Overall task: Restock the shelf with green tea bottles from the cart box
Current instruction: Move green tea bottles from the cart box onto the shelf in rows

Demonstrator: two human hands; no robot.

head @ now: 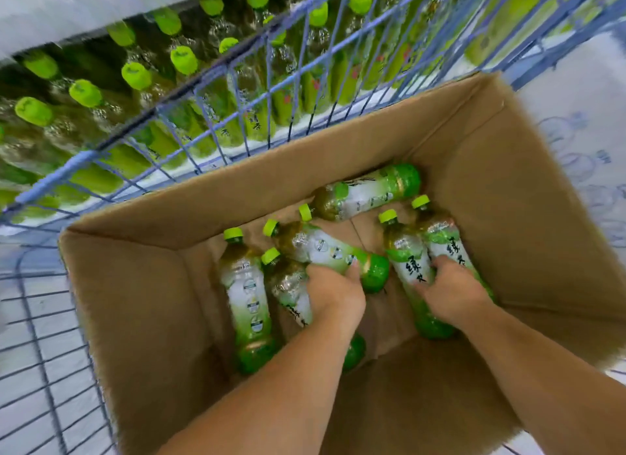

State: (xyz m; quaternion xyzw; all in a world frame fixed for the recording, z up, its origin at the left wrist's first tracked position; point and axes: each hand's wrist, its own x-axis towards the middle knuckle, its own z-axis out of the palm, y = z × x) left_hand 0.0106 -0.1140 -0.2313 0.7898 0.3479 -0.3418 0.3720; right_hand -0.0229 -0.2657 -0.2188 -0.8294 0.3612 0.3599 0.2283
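Observation:
An open cardboard box sits in a blue wire cart. Several green tea bottles with lime caps lie on the box floor. My left hand grips two of them in the middle: one lying crosswise and one beneath it. My right hand wraps around two bottles lying side by side at the right, one nearer the middle and one beside the box wall. A loose bottle lies at the left and another against the far wall. Beyond the cart, shelf bottles stand in rows.
The box walls rise high around both hands. The cart's wire side stands at the left, with pale floor showing through it. A white shelf board runs above the shelved bottles. Pale packaging lies right of the box.

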